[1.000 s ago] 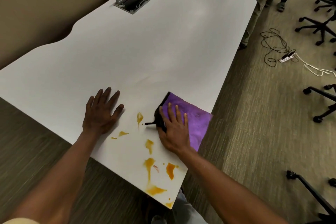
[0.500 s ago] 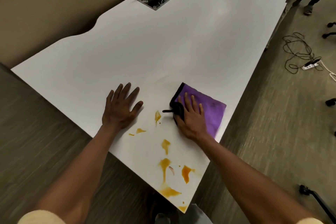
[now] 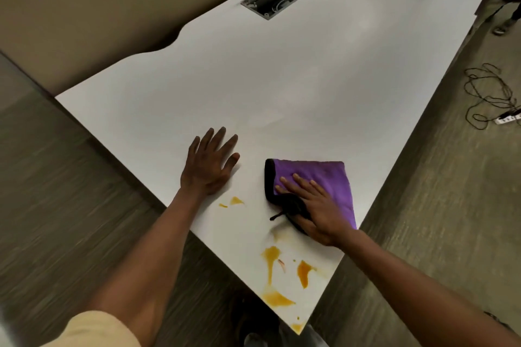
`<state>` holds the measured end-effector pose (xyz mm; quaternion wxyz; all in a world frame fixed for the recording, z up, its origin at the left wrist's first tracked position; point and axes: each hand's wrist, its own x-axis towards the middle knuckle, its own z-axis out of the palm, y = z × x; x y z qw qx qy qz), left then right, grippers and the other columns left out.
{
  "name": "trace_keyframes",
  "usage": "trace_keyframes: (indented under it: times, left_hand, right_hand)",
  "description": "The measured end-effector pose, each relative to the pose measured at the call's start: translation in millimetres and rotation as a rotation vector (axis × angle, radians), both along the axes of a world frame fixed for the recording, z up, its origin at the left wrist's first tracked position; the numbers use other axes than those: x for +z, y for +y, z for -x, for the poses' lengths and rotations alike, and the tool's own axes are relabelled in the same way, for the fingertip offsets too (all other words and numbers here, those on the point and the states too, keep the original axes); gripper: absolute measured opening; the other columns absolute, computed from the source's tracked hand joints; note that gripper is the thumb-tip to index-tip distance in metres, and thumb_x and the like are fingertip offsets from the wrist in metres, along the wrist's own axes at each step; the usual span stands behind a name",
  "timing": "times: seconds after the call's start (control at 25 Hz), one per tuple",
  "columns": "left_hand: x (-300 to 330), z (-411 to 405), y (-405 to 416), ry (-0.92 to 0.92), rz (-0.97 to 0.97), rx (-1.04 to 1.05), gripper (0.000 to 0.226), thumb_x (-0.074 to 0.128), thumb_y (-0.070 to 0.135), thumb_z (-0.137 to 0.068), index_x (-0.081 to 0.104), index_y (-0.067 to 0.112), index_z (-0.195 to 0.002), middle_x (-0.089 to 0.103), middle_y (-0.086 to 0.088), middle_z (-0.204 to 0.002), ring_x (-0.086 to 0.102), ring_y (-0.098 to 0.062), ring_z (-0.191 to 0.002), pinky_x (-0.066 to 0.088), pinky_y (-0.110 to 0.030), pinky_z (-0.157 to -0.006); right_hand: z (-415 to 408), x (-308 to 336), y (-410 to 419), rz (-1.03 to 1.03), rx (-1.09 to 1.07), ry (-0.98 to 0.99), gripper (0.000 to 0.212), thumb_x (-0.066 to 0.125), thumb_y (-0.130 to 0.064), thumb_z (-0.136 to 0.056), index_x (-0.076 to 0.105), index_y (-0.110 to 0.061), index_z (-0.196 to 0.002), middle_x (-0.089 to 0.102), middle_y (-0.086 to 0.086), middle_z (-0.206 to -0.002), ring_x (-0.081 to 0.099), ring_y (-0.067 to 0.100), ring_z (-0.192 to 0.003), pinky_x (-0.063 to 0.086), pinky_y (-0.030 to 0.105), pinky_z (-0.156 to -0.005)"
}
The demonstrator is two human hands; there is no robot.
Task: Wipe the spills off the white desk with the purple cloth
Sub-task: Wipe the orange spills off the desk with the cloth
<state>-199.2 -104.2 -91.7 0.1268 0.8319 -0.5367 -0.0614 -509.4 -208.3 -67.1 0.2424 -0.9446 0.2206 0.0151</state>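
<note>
On white desk (image 3: 282, 98), orange spills (image 3: 282, 276), purple cloth (image 3: 324, 177); carpet (image 3: 437, 220) around.

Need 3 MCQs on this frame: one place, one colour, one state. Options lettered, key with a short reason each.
1. Where does the purple cloth lie on the white desk?
A. beside the open cable box
B. near the desk's right edge, under the right hand
C. on the floor

2. What colour are the spills?
A. orange-yellow
B. blue
C. black

3. How is the left hand?
A. gripping the cloth
B. raised off the desk
C. flat on the desk, fingers spread

Key:
1 B: the right hand presses the cloth close to the right edge.
2 A: the blotches near the desk's near corner are orange-yellow.
3 C: its palm lies on bare desk, holding nothing.
</note>
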Motion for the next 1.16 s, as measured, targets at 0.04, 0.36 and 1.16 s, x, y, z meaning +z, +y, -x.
trace_keyframes:
  times: [0.04,0.36,1.16]
  left_hand:
    - [0.0,-2.1,-0.5,-0.007,0.005,0.006,0.061,0.019,0.061,-0.101,0.029,0.043,-0.159,0.021,0.006,-0.17,0.012,-0.019,-0.158,0.009,-0.046,-0.127]
    - [0.1,-8.7,4.6,0.019,-0.03,-0.087,0.067,0.016,0.066,-0.099,0.03,0.041,-0.159,0.021,0.003,-0.17,0.015,-0.023,-0.158,0.013,-0.047,-0.126]
    - [5.4,-31.9,30.6,0.077,0.16,0.041,0.058,0.026,0.047,-0.105,0.036,0.027,-0.158,0.041,-0.01,-0.161,0.036,-0.03,-0.149,0.025,-0.043,-0.121]
  right_hand:
    - [-18.1,-1.8,-2.2,0.033,-0.102,0.014,0.061,0.029,-0.055,-0.1,0.024,-0.042,-0.159,0.014,-0.019,-0.168,0.001,0.011,-0.158,0.01,0.051,-0.127]
    - [-72.5,-3.5,50.7,0.046,0.124,0.037,0.067,0.033,-0.049,-0.097,0.015,-0.039,-0.161,0.009,-0.011,-0.171,-0.005,0.018,-0.159,-0.005,0.044,-0.127]
    - [-84.8,3.9,38.4,-0.09,0.258,0.046,0.062,0.036,-0.05,-0.098,0.02,-0.048,-0.158,0.01,-0.018,-0.169,-0.009,0.011,-0.157,-0.009,0.04,-0.126]
